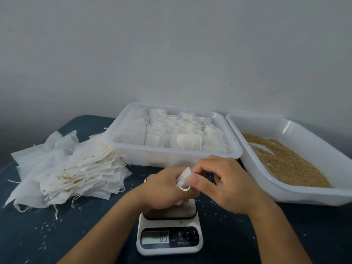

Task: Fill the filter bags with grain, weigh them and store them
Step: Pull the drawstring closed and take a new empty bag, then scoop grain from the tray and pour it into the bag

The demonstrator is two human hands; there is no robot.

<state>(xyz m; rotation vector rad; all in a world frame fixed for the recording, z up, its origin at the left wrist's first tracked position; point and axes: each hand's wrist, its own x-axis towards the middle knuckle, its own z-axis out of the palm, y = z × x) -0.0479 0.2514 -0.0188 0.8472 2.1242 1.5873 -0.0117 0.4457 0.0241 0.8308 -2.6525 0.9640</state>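
My left hand [163, 189] grips a small white filter bag [184, 177] just above the platform of the white kitchen scale [169, 239]. My right hand [219, 180] pinches the bag's top edge, where a loop of white drawstring shows. The scale's display is lit with a low reading. A translucent tray [171, 155] behind the hands holds rows of filled bags. To the right a white tray [312, 195] holds brown grain [285, 161]. A loose heap of empty filter bags [66, 170] lies on the left.
Everything sits on a dark blue cloth-covered table [38, 241] against a pale wall. Stray grains are scattered over the cloth around the scale and below the bag heap. The two trays stand side by side, almost touching.
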